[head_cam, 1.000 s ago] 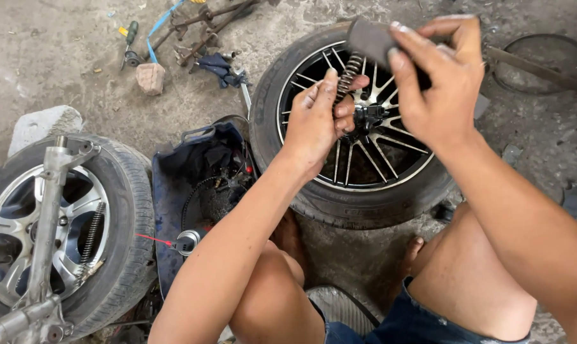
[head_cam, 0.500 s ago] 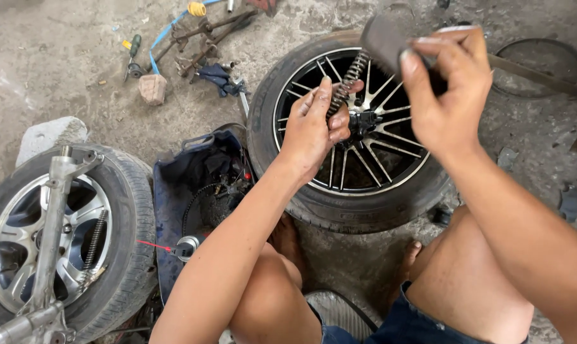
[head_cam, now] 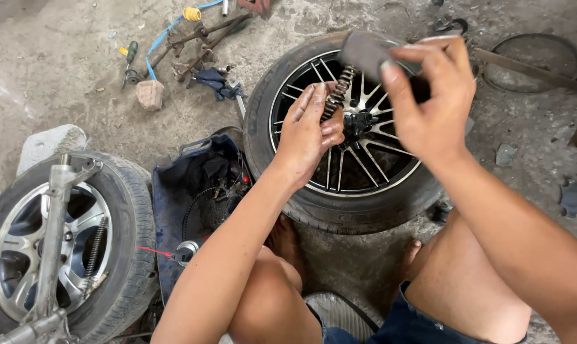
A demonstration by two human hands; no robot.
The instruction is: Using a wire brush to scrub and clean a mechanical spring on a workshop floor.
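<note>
Tool bag [head_cam: 193, 191] between two wheels [head_cam: 349, 134].

A single head-mounted view is provided. The scene is viewed steeply downward from close range, over the knees, onto the concrete floor [head_cam: 59, 83]. Both raised hands are framed near the lens, above a flat-lying wheel [head_cam: 346, 172].
</note>
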